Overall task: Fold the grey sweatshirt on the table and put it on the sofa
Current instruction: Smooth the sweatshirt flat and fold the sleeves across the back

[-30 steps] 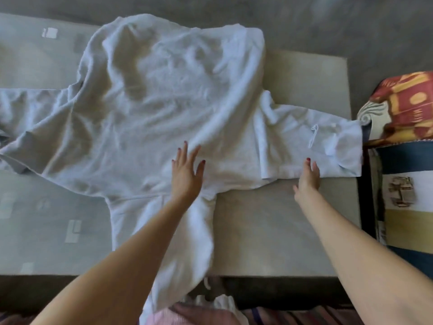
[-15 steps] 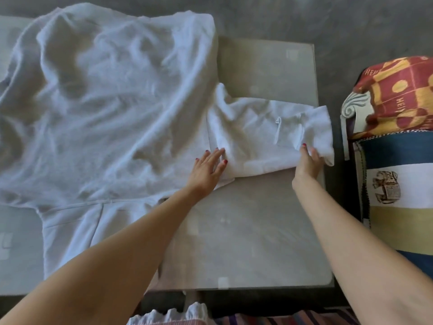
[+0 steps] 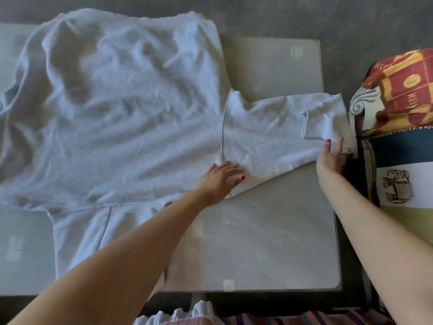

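The pale grey sweatshirt [image 3: 121, 109] lies spread flat on the glass-topped table [image 3: 269, 242], its body to the left and one sleeve [image 3: 276, 127] stretched toward the right edge, cuff folded back. My left hand [image 3: 220, 179] rests flat, fingers apart, on the cloth where that sleeve joins the body. At the sleeve's end near the cuff, my right hand [image 3: 331, 156] has its fingers under the lower edge and pinches the cloth. The hood hangs over the near table edge at lower left.
A sofa arm with a red and yellow patterned cushion [image 3: 403, 90] and striped cover [image 3: 403, 172] stands directly right of the table. Grey floor lies beyond the table's far edge. Bare glass lies in front of the sleeve.
My left hand slid right from the body's middle to the sleeve seam. My right hand took hold of the sleeve's end. The view shifted sideways.
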